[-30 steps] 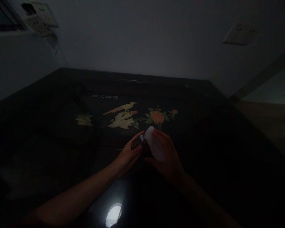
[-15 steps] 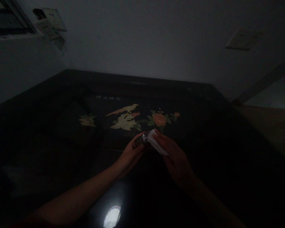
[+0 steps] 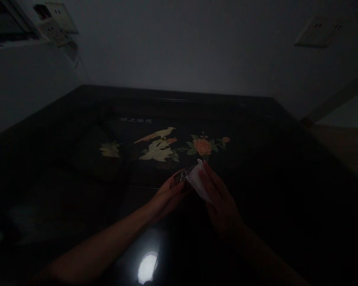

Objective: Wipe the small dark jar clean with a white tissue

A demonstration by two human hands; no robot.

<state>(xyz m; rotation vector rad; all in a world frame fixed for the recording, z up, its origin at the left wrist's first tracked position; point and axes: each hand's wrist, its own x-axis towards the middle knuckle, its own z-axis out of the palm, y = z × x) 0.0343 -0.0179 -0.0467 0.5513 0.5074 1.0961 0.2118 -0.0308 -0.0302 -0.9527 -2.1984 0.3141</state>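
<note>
In the dim head view, my left hand (image 3: pixel 170 192) is closed round a small dark, shiny, glass-like object (image 3: pixel 181 176). Its exact kind I cannot make out. A white tissue (image 3: pixel 199 182) lies under the fingers of my right hand (image 3: pixel 222 198), which press it against the object's right side. Part of the object is hidden by the tissue and by my fingers. Both hands are above a dark glossy tabletop (image 3: pixel 179 246), just in front of its inlaid bird-and-flower picture.
A pale bird on a rock (image 3: pixel 156 149) and an orange flower (image 3: pixel 202 146) decorate the table. Behind it rises a grey wall (image 3: pixel 179 47) with a socket (image 3: pixel 319 31) at right and several socket plates (image 3: pixel 55 31) at left. A bright light reflection (image 3: pixel 147 267) shows near the front.
The tissue has shifted slightly and spread more upright over the object's right side. My left hand has moved a little to the right. The camera view has shifted slightly.
</note>
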